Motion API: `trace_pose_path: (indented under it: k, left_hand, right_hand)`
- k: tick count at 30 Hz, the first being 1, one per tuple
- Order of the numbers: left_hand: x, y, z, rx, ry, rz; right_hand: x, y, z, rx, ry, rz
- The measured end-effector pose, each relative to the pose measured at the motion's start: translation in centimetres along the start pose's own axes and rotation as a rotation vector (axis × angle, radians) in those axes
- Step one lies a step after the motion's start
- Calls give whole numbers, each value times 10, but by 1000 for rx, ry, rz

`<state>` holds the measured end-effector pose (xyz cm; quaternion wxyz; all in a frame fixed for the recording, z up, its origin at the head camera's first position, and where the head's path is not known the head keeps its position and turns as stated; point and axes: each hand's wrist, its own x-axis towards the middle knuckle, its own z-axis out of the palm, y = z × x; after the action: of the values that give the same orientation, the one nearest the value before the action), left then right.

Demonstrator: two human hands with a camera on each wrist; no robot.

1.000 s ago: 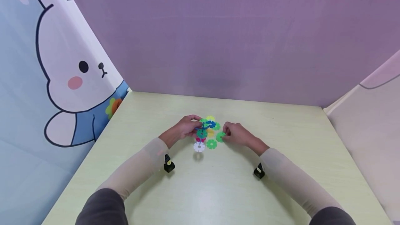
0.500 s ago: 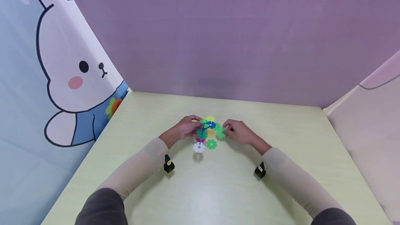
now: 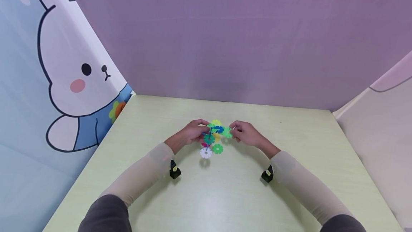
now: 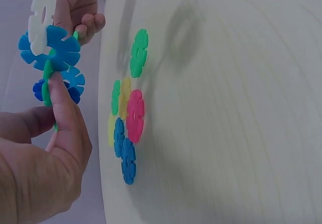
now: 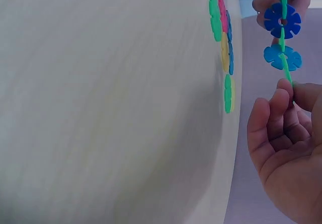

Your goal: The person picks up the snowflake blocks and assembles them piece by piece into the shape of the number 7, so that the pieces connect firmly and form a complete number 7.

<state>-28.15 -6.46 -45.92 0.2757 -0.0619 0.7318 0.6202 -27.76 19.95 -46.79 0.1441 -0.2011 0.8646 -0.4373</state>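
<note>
My left hand (image 3: pixel 194 131) pinches a joined chain of notched plastic discs between thumb and fingers. In the chain are a green disc (image 4: pixel 48 83), a light blue disc (image 4: pixel 50 48), a dark blue disc (image 5: pixel 283 20) and a white disc (image 3: pixel 206 153) hanging at the near end. My right hand (image 3: pixel 247 134) pinches a light green disc (image 5: pixel 288 70) by its edge, thumb against fingertips. In the right wrist view that disc's far edge meets a blue disc (image 5: pixel 283 58) at the chain's end. The left fingers partly hide the chain.
Loose notched discs lie on the pale table (image 3: pixel 225 196) below the hands: a green disc (image 4: pixel 139 53), a pink disc (image 4: pixel 135 116), a blue disc (image 4: pixel 129 161) and several others. A purple backdrop (image 3: pixel 231 46) stands behind the table.
My right hand has moved away from me, bringing the light green disc up to the blue disc on the chain. My left hand and the chain have barely shifted.
</note>
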Motion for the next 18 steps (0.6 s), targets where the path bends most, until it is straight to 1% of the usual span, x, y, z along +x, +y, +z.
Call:
trace_pose_path:
  k: [4, 13, 18]
  left_hand:
    - [-2, 1, 1, -2, 5, -4]
    - [-4, 3, 4, -27, -8, 6]
    - [-6, 4, 6, -40, -6, 10]
  right_hand:
    - [2, 1, 0, 23, 1, 10]
    - [5, -2, 0, 109, -5, 65]
    - [6, -4, 0, 165, -4, 112]
